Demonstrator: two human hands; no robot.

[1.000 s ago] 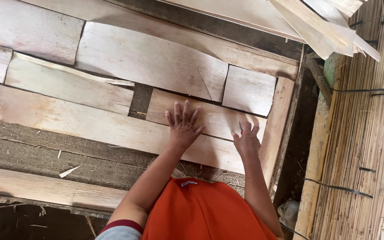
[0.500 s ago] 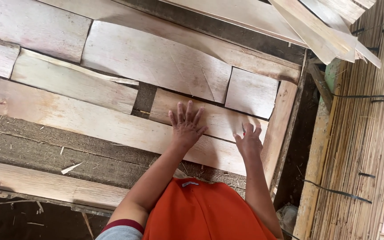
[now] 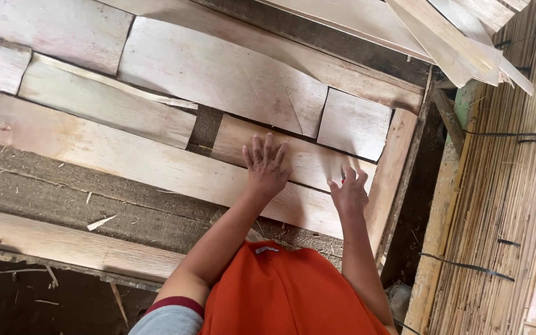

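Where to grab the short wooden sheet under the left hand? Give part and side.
Its left end, from the left: the short wooden sheet ends there at a dark gap, so fingers can likely slip under. Its other edges seem to butt against neighbouring sheets.

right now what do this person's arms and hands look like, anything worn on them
Both hands, the left hand and the right hand, are bare: no gloves, and no rings or watch that I can make out. The forearms are bare too. The left arm ends in a short grey sleeve with a dark red cuff band. An orange garment covers the body between the arms.
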